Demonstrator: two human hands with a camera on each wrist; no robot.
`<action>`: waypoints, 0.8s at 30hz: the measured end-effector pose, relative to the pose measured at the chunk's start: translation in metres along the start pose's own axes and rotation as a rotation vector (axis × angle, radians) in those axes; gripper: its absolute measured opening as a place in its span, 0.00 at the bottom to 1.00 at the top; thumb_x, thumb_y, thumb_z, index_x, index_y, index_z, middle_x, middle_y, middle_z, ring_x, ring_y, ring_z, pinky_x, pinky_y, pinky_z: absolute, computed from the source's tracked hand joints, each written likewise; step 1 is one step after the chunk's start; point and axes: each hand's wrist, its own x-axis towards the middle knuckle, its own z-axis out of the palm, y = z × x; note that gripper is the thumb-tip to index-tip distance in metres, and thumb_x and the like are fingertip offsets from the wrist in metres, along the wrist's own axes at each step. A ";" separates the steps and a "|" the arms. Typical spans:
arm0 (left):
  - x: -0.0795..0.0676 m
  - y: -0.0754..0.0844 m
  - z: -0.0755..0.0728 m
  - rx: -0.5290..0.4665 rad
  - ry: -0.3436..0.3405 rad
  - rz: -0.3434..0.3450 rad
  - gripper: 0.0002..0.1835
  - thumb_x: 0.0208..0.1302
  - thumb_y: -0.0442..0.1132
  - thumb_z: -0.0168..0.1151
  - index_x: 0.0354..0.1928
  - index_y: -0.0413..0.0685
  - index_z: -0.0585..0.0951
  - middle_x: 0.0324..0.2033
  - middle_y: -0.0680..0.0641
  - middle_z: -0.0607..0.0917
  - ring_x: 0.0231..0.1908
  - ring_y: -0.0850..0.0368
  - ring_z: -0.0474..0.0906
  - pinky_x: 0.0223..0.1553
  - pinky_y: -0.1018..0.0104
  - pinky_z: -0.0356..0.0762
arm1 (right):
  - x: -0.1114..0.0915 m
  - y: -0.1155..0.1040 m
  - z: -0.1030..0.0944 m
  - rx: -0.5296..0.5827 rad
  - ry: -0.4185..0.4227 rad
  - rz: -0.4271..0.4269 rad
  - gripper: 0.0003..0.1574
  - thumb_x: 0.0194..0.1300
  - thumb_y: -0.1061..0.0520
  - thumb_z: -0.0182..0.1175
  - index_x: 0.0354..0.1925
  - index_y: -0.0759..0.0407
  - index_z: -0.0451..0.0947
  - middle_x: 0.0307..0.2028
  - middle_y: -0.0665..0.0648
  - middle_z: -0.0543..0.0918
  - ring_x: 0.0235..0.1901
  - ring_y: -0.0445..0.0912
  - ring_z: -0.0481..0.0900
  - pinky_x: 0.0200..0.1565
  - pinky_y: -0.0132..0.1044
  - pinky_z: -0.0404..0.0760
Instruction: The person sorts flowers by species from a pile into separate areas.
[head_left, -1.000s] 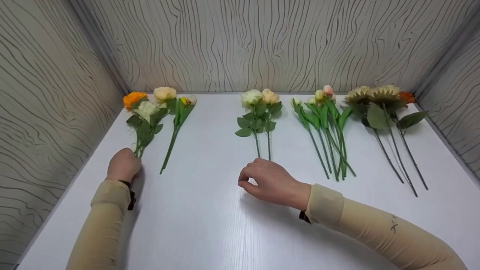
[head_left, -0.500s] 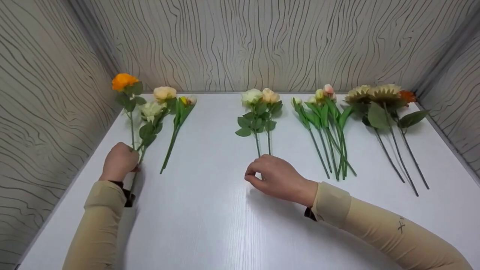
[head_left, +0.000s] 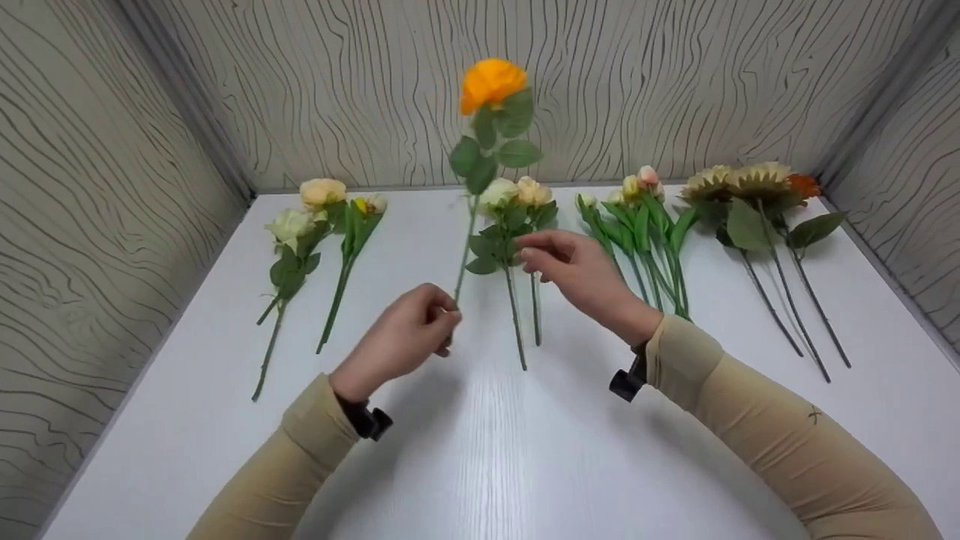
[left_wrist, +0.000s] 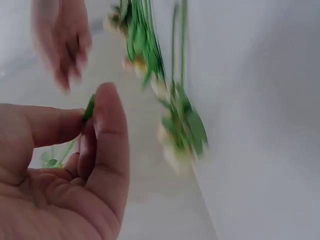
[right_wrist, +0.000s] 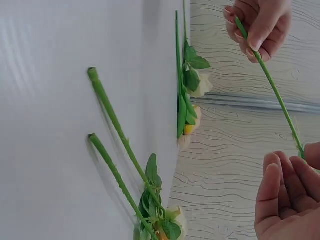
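My left hand (head_left: pixel 409 337) pinches the green stem of an orange rose (head_left: pixel 493 82), held up off the table with its head against the back wall. In the left wrist view the stem (left_wrist: pixel 89 108) shows between thumb and fingertip. My right hand (head_left: pixel 585 281) is raised to the right of that stem, fingers loosely bent and apart from it in the head view. In the right wrist view its fingertips (right_wrist: pixel 272 167) overlap the rose's upper stem. Behind the hands, a white rose (head_left: pixel 499 193) and a peach rose (head_left: pixel 533 191) lie on the table.
To the left lie a white rose (head_left: pixel 291 227), a peach rose (head_left: pixel 323 193) and slim tulips (head_left: pixel 349 247). On the right are several tulips (head_left: pixel 645 217) and large-headed flowers (head_left: pixel 757 184) with long stems. Walls with wavy lines enclose the white table (head_left: pixel 480 465).
My left hand has lifted the orange rose from the left group and carried it right to the middle. My right hand has moved up and slightly right, towards the back.
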 end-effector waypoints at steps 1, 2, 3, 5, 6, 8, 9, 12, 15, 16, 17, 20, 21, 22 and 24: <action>0.001 0.007 0.012 -0.017 -0.040 0.030 0.09 0.78 0.40 0.56 0.51 0.44 0.77 0.34 0.43 0.83 0.33 0.51 0.83 0.40 0.50 0.85 | 0.003 -0.001 -0.003 0.063 0.020 0.011 0.23 0.77 0.44 0.59 0.63 0.53 0.79 0.52 0.53 0.84 0.49 0.49 0.82 0.49 0.43 0.81; 0.002 0.013 0.023 -0.028 -0.082 0.057 0.08 0.78 0.40 0.56 0.51 0.44 0.76 0.33 0.43 0.83 0.33 0.51 0.84 0.39 0.49 0.85 | 0.006 -0.002 -0.006 0.127 0.042 0.022 0.26 0.77 0.44 0.58 0.65 0.54 0.77 0.53 0.55 0.83 0.51 0.51 0.82 0.51 0.43 0.81; 0.002 0.017 0.031 -0.030 -0.096 0.071 0.07 0.77 0.40 0.57 0.50 0.45 0.76 0.32 0.44 0.83 0.31 0.51 0.84 0.39 0.49 0.85 | 0.007 -0.002 -0.008 0.178 0.056 0.032 0.27 0.77 0.44 0.58 0.65 0.56 0.77 0.54 0.56 0.83 0.52 0.52 0.81 0.52 0.43 0.81; 0.003 0.023 0.045 -0.024 -0.126 0.082 0.06 0.77 0.40 0.59 0.48 0.46 0.77 0.30 0.44 0.83 0.29 0.52 0.84 0.37 0.50 0.85 | 0.009 -0.003 -0.011 0.266 0.091 0.048 0.29 0.77 0.44 0.58 0.65 0.60 0.76 0.54 0.60 0.83 0.54 0.56 0.80 0.53 0.43 0.81; 0.003 0.024 0.051 -0.025 -0.141 0.084 0.05 0.76 0.40 0.59 0.47 0.47 0.77 0.30 0.43 0.83 0.29 0.53 0.84 0.36 0.52 0.85 | 0.009 -0.003 -0.013 0.307 0.114 0.054 0.28 0.77 0.44 0.58 0.63 0.62 0.76 0.54 0.62 0.82 0.53 0.57 0.80 0.52 0.42 0.81; 0.005 0.026 0.059 -0.012 -0.168 0.092 0.04 0.76 0.40 0.59 0.46 0.48 0.77 0.29 0.43 0.85 0.28 0.53 0.84 0.34 0.56 0.83 | 0.010 -0.002 -0.015 0.373 0.157 0.060 0.26 0.76 0.46 0.59 0.58 0.65 0.77 0.52 0.66 0.82 0.51 0.59 0.79 0.51 0.41 0.81; 0.005 0.027 0.062 -0.007 -0.177 0.094 0.04 0.76 0.40 0.59 0.45 0.48 0.77 0.30 0.43 0.85 0.28 0.54 0.84 0.33 0.58 0.82 | 0.010 -0.001 -0.016 0.390 0.173 0.062 0.25 0.76 0.47 0.60 0.56 0.66 0.78 0.50 0.66 0.82 0.49 0.58 0.79 0.50 0.40 0.81; 0.009 0.027 0.069 0.002 -0.194 0.095 0.02 0.74 0.39 0.60 0.43 0.49 0.78 0.30 0.44 0.86 0.27 0.55 0.84 0.31 0.61 0.80 | 0.009 0.001 -0.019 0.407 0.200 0.067 0.22 0.75 0.48 0.62 0.52 0.67 0.80 0.47 0.68 0.83 0.44 0.54 0.79 0.47 0.38 0.82; 0.014 0.028 0.071 -0.004 -0.198 0.091 0.03 0.74 0.39 0.61 0.43 0.49 0.79 0.32 0.46 0.87 0.28 0.55 0.84 0.32 0.62 0.81 | 0.008 0.003 -0.021 0.396 0.200 0.061 0.21 0.74 0.49 0.62 0.51 0.67 0.80 0.45 0.67 0.83 0.40 0.50 0.80 0.45 0.37 0.82; 0.017 0.028 0.071 -0.014 -0.195 0.091 0.04 0.74 0.40 0.61 0.44 0.49 0.80 0.33 0.46 0.86 0.29 0.54 0.84 0.33 0.60 0.82 | 0.007 0.003 -0.021 0.395 0.197 0.060 0.21 0.74 0.49 0.62 0.51 0.67 0.81 0.45 0.66 0.84 0.39 0.50 0.80 0.44 0.37 0.82; 0.019 0.029 0.071 -0.024 -0.189 0.092 0.05 0.74 0.40 0.62 0.45 0.48 0.81 0.34 0.47 0.86 0.31 0.53 0.84 0.34 0.59 0.84 | 0.006 0.003 -0.021 0.396 0.194 0.062 0.21 0.75 0.49 0.62 0.51 0.67 0.81 0.45 0.66 0.84 0.39 0.50 0.80 0.44 0.37 0.82; 0.028 0.030 0.071 -0.072 -0.158 0.102 0.08 0.74 0.42 0.62 0.48 0.47 0.82 0.37 0.47 0.85 0.34 0.49 0.85 0.38 0.54 0.86 | 0.004 0.005 -0.018 0.398 0.180 0.077 0.21 0.74 0.50 0.62 0.52 0.67 0.81 0.44 0.64 0.85 0.39 0.50 0.80 0.44 0.37 0.82; 0.031 0.030 0.071 -0.090 -0.145 0.104 0.08 0.74 0.42 0.62 0.48 0.46 0.82 0.37 0.48 0.85 0.35 0.49 0.85 0.39 0.53 0.86 | 0.003 0.005 -0.017 0.395 0.174 0.085 0.21 0.74 0.50 0.62 0.52 0.67 0.81 0.44 0.64 0.85 0.38 0.50 0.80 0.44 0.37 0.82; 0.034 0.030 0.070 -0.114 -0.133 0.107 0.08 0.74 0.41 0.63 0.49 0.46 0.82 0.38 0.48 0.85 0.36 0.49 0.85 0.39 0.53 0.86 | 0.003 0.006 -0.015 0.390 0.167 0.093 0.21 0.74 0.50 0.63 0.52 0.67 0.81 0.43 0.64 0.85 0.39 0.50 0.80 0.44 0.37 0.83; 0.039 0.030 0.070 -0.158 -0.116 0.108 0.08 0.74 0.40 0.63 0.48 0.45 0.82 0.38 0.48 0.85 0.35 0.50 0.85 0.39 0.55 0.86 | 0.002 0.006 -0.011 0.377 0.157 0.100 0.20 0.74 0.50 0.63 0.51 0.66 0.81 0.43 0.63 0.84 0.39 0.50 0.80 0.44 0.37 0.83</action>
